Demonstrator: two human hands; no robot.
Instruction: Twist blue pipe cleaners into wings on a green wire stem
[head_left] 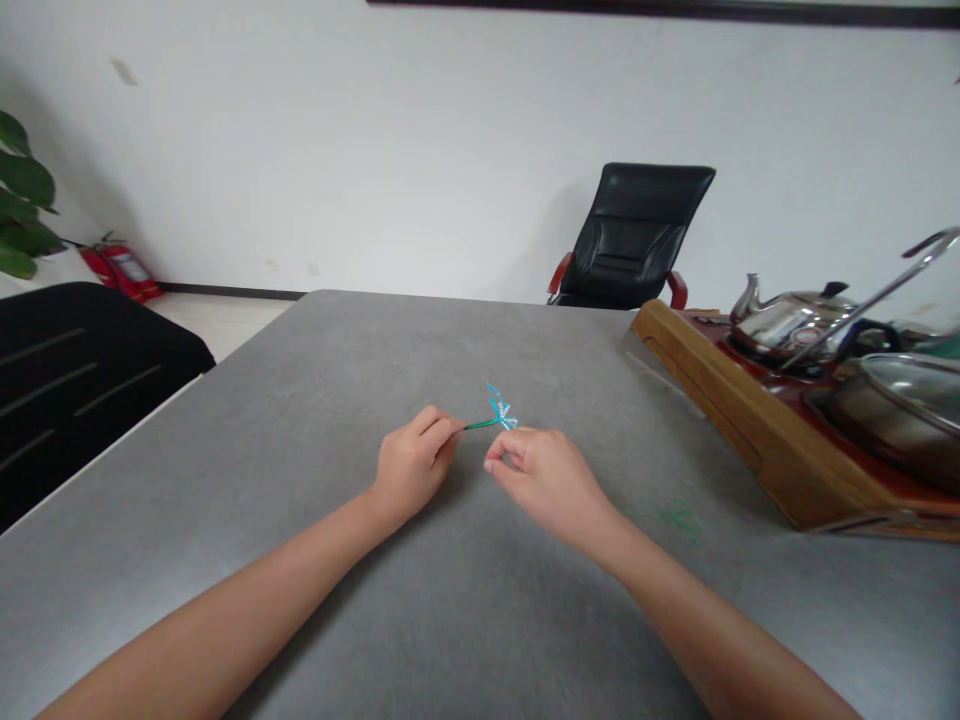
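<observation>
I'm pinching the green stem (480, 424) of a light, fragile-looking wire dragonfly (496, 410) in my left hand (411, 466) above the grey worktop (225, 440), holding my right hand (546, 486) half-curled beside its blue wings (500, 405); the stem looks the safest hold.

Table (225, 470) fills the near middle. Toy dragonfly (499, 410) is over it, between left hand (412, 467) and right hand (547, 487), stem in left hand. Tray (750, 430) on table's right side; kettle (787, 320) far on it, pot (896, 415) nearer. Chair (630, 235) beyond table, wall (390, 130) behind it. Far left: second chair (75, 380) near, extinguisher (124, 272) beyond, plant (22, 200) further left.
</observation>
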